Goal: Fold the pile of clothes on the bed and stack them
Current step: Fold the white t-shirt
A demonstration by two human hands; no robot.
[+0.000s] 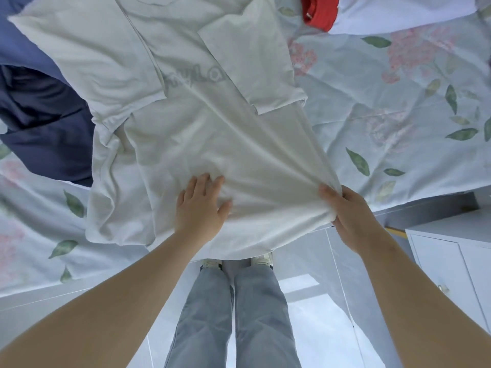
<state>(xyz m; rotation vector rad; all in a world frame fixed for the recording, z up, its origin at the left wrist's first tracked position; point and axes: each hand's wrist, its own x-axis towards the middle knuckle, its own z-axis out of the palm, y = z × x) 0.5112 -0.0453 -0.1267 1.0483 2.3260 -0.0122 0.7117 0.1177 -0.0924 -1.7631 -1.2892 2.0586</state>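
While pressing white T-shirt (186,134) with spread left hand (200,208) and pinching its near hem with right hand (350,216), barely begun: navy garment (45,123), red garment (318,11) unfolded.

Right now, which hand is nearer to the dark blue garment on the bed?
Left. The left hand rests flat on the white T-shirt, right of the dark blue garment; the right hand grips the shirt's hem, farther right.

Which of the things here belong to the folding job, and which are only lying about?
Job: white T-shirt with grey lettering, under the flat left hand, its edge gripped by the right hand; dark navy garment; red garment.
Lying about: white cabinet with a round knob; pale floral bed sheet, only the surface.
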